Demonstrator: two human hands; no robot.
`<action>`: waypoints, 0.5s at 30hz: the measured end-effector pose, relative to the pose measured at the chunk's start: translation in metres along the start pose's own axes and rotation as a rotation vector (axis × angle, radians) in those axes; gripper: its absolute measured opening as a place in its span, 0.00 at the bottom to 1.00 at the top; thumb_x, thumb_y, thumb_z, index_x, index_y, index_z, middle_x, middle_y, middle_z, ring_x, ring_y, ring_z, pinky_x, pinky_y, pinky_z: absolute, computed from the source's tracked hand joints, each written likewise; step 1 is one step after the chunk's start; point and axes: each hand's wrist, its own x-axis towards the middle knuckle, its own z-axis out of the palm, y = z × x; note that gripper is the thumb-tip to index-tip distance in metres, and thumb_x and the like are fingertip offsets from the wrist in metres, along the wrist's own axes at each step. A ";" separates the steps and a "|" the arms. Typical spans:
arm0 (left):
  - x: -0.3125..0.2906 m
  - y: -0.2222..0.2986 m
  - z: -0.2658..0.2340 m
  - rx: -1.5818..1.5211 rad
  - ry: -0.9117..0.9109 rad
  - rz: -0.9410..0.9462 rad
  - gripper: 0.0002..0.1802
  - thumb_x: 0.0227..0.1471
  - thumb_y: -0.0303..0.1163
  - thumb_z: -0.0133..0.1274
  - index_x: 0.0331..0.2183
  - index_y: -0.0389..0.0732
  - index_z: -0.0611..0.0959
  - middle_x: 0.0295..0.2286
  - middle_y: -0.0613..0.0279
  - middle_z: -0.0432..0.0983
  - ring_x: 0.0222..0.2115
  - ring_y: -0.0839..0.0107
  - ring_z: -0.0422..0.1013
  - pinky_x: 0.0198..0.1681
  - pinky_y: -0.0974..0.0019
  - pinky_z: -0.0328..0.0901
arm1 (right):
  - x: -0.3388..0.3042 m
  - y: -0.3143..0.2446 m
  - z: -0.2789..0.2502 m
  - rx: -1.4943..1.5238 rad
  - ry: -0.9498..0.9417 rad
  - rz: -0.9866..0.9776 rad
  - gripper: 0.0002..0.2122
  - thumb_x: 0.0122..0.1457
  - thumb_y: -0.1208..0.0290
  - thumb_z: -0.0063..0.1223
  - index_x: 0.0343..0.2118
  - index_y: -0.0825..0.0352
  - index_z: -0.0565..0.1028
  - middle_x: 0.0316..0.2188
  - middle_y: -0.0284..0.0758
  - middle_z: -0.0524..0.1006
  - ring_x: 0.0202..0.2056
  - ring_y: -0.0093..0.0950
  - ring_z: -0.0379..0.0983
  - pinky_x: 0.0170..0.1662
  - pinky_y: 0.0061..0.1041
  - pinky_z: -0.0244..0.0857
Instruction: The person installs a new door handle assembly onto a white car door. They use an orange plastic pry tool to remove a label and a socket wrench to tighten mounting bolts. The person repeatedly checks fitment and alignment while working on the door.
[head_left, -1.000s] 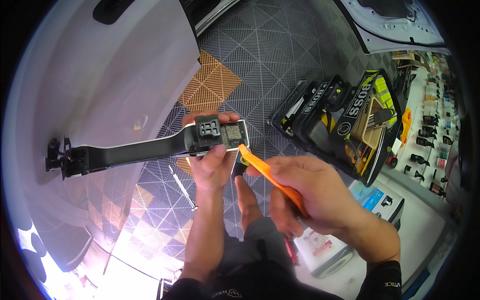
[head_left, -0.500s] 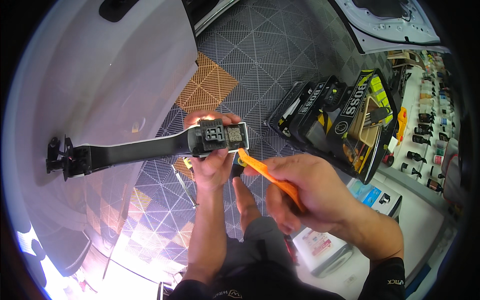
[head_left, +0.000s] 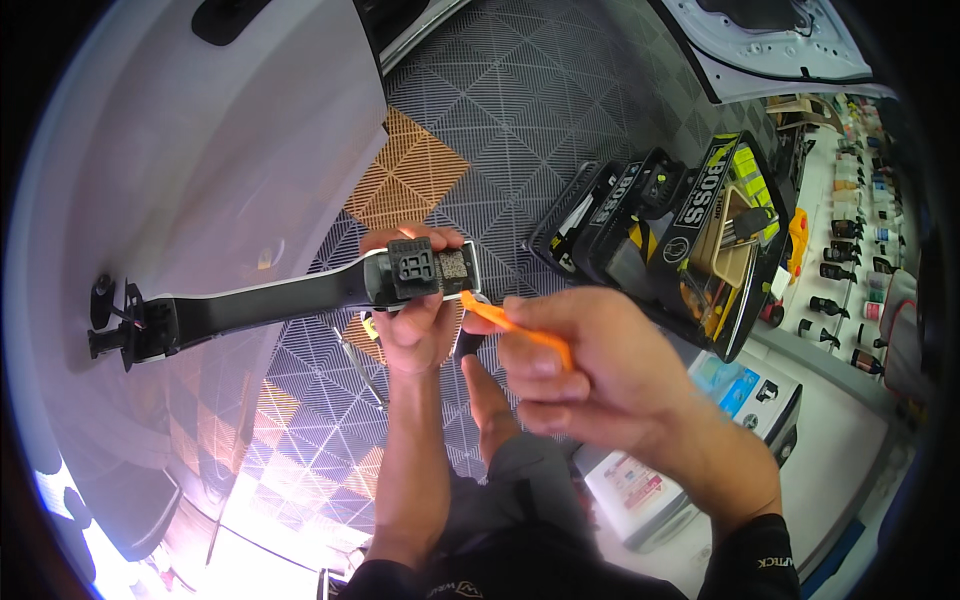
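A long car door handle [head_left: 270, 303], black on its inner side with a white edge, points out from the pale car door [head_left: 250, 120]. My left hand [head_left: 415, 335] is closed around its near-right end, beside a black ribbed block [head_left: 411, 266] and a speckled patch [head_left: 454, 265]. In my right hand [head_left: 610, 360] is an orange plastic pry tool [head_left: 525, 332], gripped between thumb and curled fingers. The tool's tip meets the lower edge of the handle's end, by my left fingers. At the other end, a black hinge bracket [head_left: 130, 325] sits against the door.
Black tool totes [head_left: 690, 240] stand on the grey tiled floor [head_left: 530, 100] to the right. White boxes [head_left: 640, 490] lie at the lower right. Bottles [head_left: 850, 235] line a shelf at the far right. A metal rod [head_left: 360, 370] lies below the handle.
The view has shifted slightly. My right hand has moved left, its fingers curling more tightly around the pry tool, whose tip stays at the handle's end. My left hand keeps its grip.
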 end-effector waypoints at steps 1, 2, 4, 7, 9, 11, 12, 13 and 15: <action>0.000 0.001 -0.003 0.010 -0.007 0.002 0.30 0.43 0.29 0.68 0.47 0.44 0.72 0.43 0.56 0.75 0.50 0.57 0.72 0.56 0.54 0.67 | 0.004 -0.008 -0.002 0.010 -0.029 0.041 0.09 0.70 0.69 0.42 0.40 0.69 0.71 0.20 0.26 0.67 0.18 0.17 0.57 0.25 0.26 0.57; 0.000 0.002 -0.005 0.016 -0.019 0.003 0.30 0.43 0.29 0.68 0.47 0.44 0.72 0.43 0.56 0.75 0.50 0.57 0.72 0.56 0.54 0.67 | 0.009 -0.014 -0.005 0.019 -0.036 0.084 0.09 0.70 0.70 0.42 0.40 0.69 0.72 0.20 0.26 0.66 0.18 0.17 0.56 0.26 0.25 0.56; 0.001 0.003 -0.008 0.024 -0.050 0.004 0.29 0.44 0.29 0.68 0.47 0.44 0.72 0.43 0.56 0.75 0.50 0.57 0.72 0.56 0.54 0.67 | 0.015 -0.018 -0.010 0.030 -0.072 0.104 0.08 0.70 0.70 0.43 0.39 0.69 0.72 0.20 0.25 0.66 0.17 0.16 0.55 0.26 0.25 0.56; 0.001 0.004 -0.007 0.047 0.008 0.025 0.29 0.45 0.28 0.67 0.48 0.44 0.72 0.43 0.55 0.75 0.51 0.56 0.72 0.57 0.53 0.66 | 0.018 -0.012 -0.017 -0.005 -0.059 0.050 0.08 0.70 0.69 0.44 0.39 0.69 0.72 0.19 0.26 0.66 0.17 0.16 0.56 0.25 0.25 0.56; 0.001 0.005 -0.003 0.075 0.067 0.019 0.30 0.45 0.26 0.67 0.50 0.44 0.73 0.44 0.54 0.75 0.51 0.56 0.72 0.57 0.53 0.66 | 0.015 0.000 -0.018 -0.037 -0.118 -0.074 0.09 0.71 0.68 0.44 0.40 0.70 0.72 0.18 0.26 0.67 0.17 0.16 0.57 0.24 0.24 0.57; 0.002 0.007 0.003 0.064 0.122 0.000 0.31 0.48 0.24 0.65 0.54 0.46 0.73 0.46 0.54 0.74 0.52 0.56 0.71 0.56 0.54 0.69 | 0.019 0.015 -0.015 -0.214 -0.032 -0.208 0.11 0.73 0.67 0.42 0.41 0.70 0.72 0.17 0.26 0.67 0.15 0.17 0.59 0.21 0.22 0.57; 0.004 0.008 0.006 0.051 0.146 0.016 0.30 0.49 0.24 0.64 0.54 0.46 0.73 0.46 0.54 0.74 0.53 0.57 0.71 0.56 0.55 0.70 | 0.022 0.023 -0.012 -0.304 0.018 -0.274 0.12 0.74 0.66 0.42 0.42 0.71 0.72 0.17 0.27 0.68 0.14 0.17 0.60 0.20 0.21 0.57; 0.006 0.008 0.009 0.038 0.171 0.032 0.30 0.50 0.24 0.64 0.54 0.47 0.73 0.47 0.54 0.74 0.53 0.57 0.70 0.55 0.55 0.71 | 0.025 0.030 -0.010 -0.338 -0.001 -0.356 0.13 0.74 0.65 0.42 0.45 0.71 0.73 0.16 0.27 0.67 0.13 0.17 0.59 0.18 0.22 0.57; 0.008 0.007 0.015 0.021 0.196 0.065 0.26 0.54 0.23 0.61 0.54 0.45 0.74 0.47 0.54 0.73 0.54 0.59 0.70 0.52 0.60 0.74 | 0.031 0.039 -0.008 -0.432 0.083 -0.428 0.16 0.75 0.63 0.41 0.50 0.73 0.73 0.14 0.29 0.66 0.11 0.18 0.58 0.16 0.23 0.57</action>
